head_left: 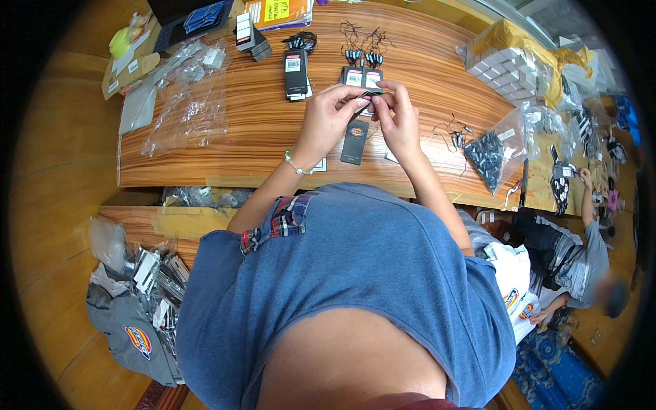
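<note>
Pinching something small and dark between both sets of fingertips, I hold my left hand (328,116) and right hand (395,117) together just above the wooden table (246,147), so close that the fingertips touch. What sits in the pinch looks like a small hang tag (365,100) or its string loop, but it is mostly hidden by my fingers and I cannot tell its exact shape. Both hands are closed on it, the left with thumb and forefinger from its side, the right curled over from the other; neither is nearer, since the piece lies right between them. Directly below my hands, on the table, lies a black card tag (354,141) with a small round emblem, its long axis running away from me and slightly tilted, near my left wrist with its bead bracelet (295,164). Beyond my hands, farther up the table, two more black tags (362,78) lie side by side, and past those a cluster of loose strings with fasteners (362,48). To the left of the black card tag stands a stack of dark tags (296,74), and farther left a crumpled clear plastic bag (188,102). To its right lies a bag of dark fasteners (493,152).
</note>
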### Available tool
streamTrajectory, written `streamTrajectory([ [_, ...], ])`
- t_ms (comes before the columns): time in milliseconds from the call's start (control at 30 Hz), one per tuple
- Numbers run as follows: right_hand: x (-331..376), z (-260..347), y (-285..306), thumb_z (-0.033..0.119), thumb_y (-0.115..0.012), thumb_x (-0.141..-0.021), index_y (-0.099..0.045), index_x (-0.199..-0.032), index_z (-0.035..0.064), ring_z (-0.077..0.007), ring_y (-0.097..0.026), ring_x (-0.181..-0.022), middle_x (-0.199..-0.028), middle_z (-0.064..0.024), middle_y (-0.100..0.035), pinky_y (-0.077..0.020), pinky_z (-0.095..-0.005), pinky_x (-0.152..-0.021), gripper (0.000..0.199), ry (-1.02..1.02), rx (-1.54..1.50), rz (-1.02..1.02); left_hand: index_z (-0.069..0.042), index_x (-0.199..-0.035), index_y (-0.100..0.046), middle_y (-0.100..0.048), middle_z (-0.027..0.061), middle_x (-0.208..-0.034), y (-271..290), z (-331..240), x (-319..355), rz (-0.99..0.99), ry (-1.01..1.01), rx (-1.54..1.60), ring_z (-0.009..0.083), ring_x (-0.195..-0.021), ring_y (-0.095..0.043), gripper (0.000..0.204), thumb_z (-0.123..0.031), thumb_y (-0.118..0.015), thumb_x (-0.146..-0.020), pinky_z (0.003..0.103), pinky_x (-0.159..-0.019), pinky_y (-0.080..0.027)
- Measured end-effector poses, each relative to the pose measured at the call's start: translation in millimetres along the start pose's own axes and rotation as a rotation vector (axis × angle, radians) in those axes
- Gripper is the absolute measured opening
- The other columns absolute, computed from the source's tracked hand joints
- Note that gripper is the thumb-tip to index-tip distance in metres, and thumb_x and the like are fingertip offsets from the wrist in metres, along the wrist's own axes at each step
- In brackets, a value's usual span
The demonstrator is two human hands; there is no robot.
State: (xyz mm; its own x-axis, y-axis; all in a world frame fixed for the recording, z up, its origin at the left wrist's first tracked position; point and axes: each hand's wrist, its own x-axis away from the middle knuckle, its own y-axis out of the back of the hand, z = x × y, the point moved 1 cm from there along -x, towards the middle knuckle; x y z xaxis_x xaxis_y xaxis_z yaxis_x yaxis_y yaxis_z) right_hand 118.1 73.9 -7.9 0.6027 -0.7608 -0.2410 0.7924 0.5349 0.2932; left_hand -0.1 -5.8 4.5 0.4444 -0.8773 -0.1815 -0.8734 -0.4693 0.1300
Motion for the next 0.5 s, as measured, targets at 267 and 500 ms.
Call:
streamTrajectory([
  [267, -2, -7, 4, 0.004, -0.054, -0.084, -0.051, -0.099, 0.0028, -0.0089, -0.053, -0.052, -0.059, -0.0049, -0.056, -0.0417, -0.0225, -0.048, 0.015, -0.013, -0.028, 0.039, 0.002, -0.093, -0.063, -0.062, 0.0094, -0.081, -4, 3, 1, 0.013, 0.009, 0.022, 0.0124, -0.070, -0.060, 0.016, 0.000, -0.059, -0.078, 0.023, -0.061, -0.048],
  [500, -9, -7, 17, 0.015, -0.054, -0.087, -0.056, -0.094, 0.0040, -0.0086, -0.055, -0.063, -0.069, -0.0015, -0.058, -0.0449, -0.0220, -0.060, 0.013, -0.320, -0.535, 0.286, -0.004, -0.089, -0.066, -0.063, 0.0057, -0.080, 5, -3, -2, -0.039, -0.411, -0.435, 0.0163, -0.076, -0.058, 0.017, 0.000, -0.062, -0.073, 0.026, -0.065, -0.047],
])
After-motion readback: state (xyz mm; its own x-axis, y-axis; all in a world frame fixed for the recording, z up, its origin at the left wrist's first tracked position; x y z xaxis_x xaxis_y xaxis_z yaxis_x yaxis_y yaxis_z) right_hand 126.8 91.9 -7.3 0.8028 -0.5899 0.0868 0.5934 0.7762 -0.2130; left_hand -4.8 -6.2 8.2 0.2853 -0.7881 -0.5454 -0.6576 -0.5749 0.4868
